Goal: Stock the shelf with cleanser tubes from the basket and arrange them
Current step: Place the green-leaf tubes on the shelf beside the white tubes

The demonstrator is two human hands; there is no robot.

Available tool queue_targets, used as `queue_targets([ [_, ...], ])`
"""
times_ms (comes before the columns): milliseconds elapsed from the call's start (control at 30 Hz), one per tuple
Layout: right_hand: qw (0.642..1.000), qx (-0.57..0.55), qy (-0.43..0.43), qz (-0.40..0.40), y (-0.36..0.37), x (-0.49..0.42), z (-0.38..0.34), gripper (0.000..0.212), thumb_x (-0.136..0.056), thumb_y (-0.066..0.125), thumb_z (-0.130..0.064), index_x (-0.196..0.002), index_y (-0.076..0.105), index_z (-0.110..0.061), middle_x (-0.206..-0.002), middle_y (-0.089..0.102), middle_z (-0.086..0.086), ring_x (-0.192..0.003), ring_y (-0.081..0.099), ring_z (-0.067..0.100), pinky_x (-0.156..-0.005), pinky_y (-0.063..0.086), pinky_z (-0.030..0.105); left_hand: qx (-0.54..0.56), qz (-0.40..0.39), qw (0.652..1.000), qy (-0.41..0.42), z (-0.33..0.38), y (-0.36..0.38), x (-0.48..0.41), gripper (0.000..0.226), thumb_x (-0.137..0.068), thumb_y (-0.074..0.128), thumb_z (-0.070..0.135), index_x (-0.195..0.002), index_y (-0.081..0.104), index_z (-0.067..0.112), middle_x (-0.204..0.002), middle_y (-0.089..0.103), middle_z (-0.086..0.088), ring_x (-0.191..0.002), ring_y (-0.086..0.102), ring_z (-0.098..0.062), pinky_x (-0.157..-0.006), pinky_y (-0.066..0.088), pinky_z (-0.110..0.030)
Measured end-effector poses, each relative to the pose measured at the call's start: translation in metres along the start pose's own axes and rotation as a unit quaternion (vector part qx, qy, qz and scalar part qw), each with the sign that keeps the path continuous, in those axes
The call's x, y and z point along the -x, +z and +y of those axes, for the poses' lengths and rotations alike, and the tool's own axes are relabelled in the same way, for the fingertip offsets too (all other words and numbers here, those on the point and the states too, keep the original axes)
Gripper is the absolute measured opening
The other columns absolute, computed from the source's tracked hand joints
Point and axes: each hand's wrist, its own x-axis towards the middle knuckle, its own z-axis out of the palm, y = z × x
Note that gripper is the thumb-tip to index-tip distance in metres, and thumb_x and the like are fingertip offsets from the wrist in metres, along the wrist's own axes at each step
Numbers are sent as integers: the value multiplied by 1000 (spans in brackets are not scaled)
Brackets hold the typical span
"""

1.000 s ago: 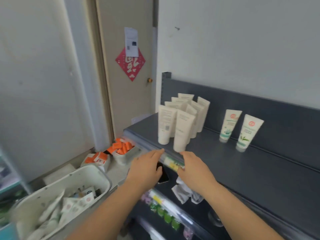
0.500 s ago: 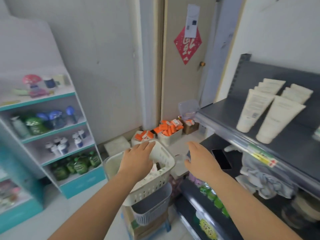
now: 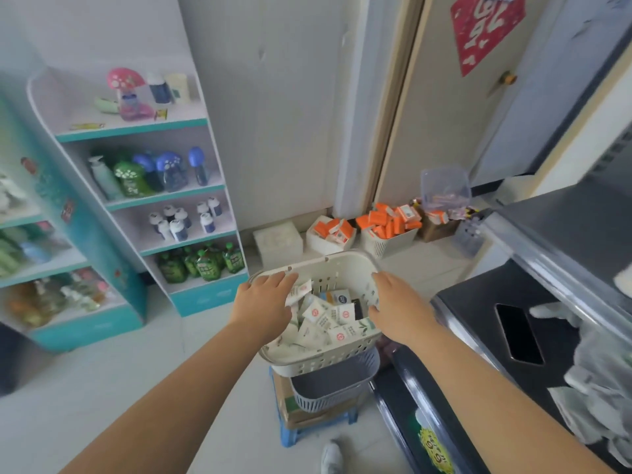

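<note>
Cleanser tubes [image 3: 314,313] lie heaped beneath my extended fingers, inside the white basket [image 3: 342,265]; their labels are too small to read. My left hand [image 3: 263,299] and right hand [image 3: 398,306] hover palm-down, gripping nothing visible, with the undersides hidden. The frame edge cuts off the dark shelf [image 3: 564,230] at right.

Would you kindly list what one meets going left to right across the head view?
Teal-and-white display shelf unit → left hand → white slotted plastic basket → right hand → dark grey metal shelf.
</note>
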Motion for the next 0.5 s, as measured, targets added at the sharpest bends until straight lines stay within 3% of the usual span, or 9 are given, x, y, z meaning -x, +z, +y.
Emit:
queue_targets([
  [100,999,0,-11,-47,15,-24,11,58,-92,53,-24,-144,33,-9,-147,41,6,-132,41,25,-106,37,37,6,-45,999,-22,1,17,-16,61,-94,44,32,-150,21,34,-153,34,9,-137,36,-21,-105,33,-42],
  [267,993,-13,-8,-118,44,-57,37,49,-90,55,-23,-136,42,-13,-134,50,5,-115,53,23,-95,47,37,20,-110,992,-52,9,52,-39,61,-91,45,26,-149,26,34,-150,39,8,-130,44,-23,-105,36,-43],
  [500,978,-24,30,-204,84,-82,68,50,-93,52,-27,-138,39,-10,-131,51,10,-114,54,28,-92,48,40,49,-174,982,-61,19,99,-61,58,-91,51,30,-145,32,33,-144,48,5,-126,48,-24,-103,40,-41],
])
